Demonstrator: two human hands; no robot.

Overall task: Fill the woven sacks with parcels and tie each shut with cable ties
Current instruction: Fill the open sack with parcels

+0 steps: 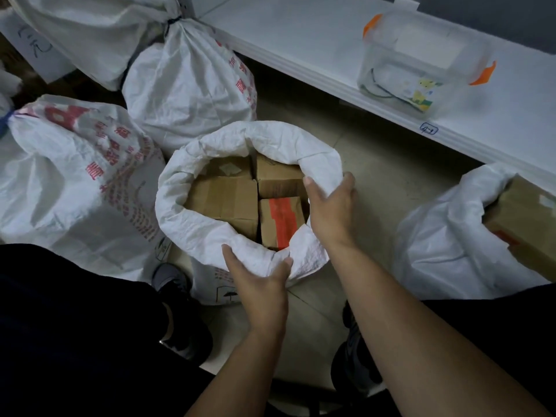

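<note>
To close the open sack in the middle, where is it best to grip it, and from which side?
Probably grip the open sack at its rolled rim, from outside and above, as the left hand and right hand do. The rim is loose cloth; the boxes fill the body.

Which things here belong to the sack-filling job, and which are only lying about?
Job:
- open sack, its rolled rim gripped by left hand and right hand
- cardboard parcels inside it
- tied sacks
- second open sack

Lying about:
- clear plastic box on the white shelf
</note>
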